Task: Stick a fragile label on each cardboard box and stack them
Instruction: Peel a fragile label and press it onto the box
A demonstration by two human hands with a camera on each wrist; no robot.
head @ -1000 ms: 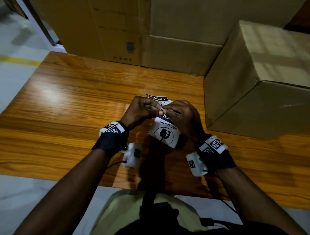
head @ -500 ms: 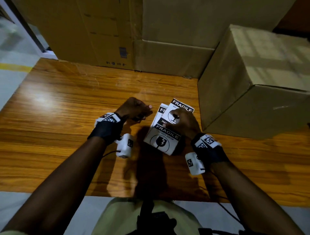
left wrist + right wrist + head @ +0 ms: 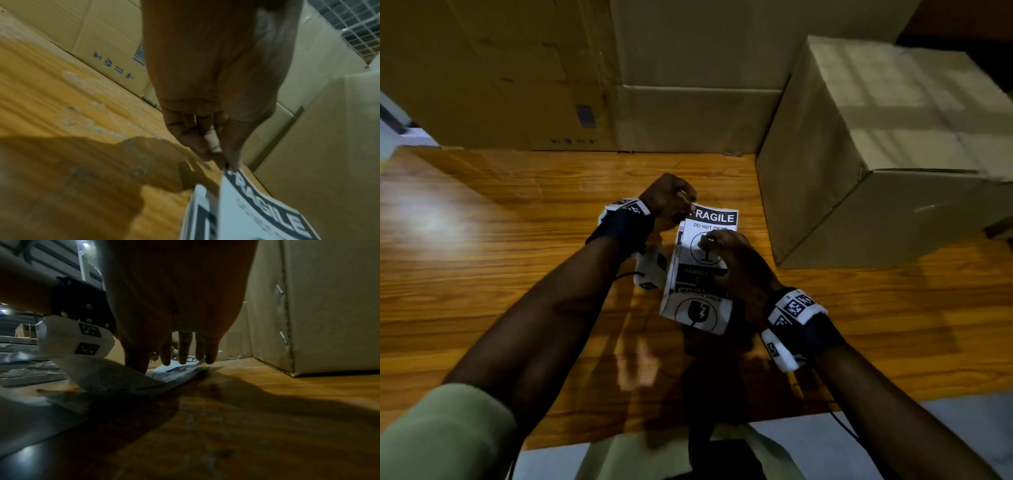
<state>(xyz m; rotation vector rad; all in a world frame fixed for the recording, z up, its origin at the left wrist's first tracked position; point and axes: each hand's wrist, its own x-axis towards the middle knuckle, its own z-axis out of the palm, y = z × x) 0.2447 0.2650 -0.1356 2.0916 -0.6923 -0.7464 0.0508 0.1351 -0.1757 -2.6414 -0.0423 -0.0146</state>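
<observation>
At label [image 3: 710, 226] corner, left hand [image 3: 669, 200] again

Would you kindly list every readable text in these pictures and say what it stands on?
"FRAGILE": header of the top label.
"DO NOT DROP": same label, end partly covered.
"HANDLE...": its lower band, mostly hidden by the right hand.
Lower label: header blurred.
Blue marks on the back box: unreadable.

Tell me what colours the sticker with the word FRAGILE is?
The paper FRAGILE label is white with black print and a black banner, clearest in the head view.
</observation>
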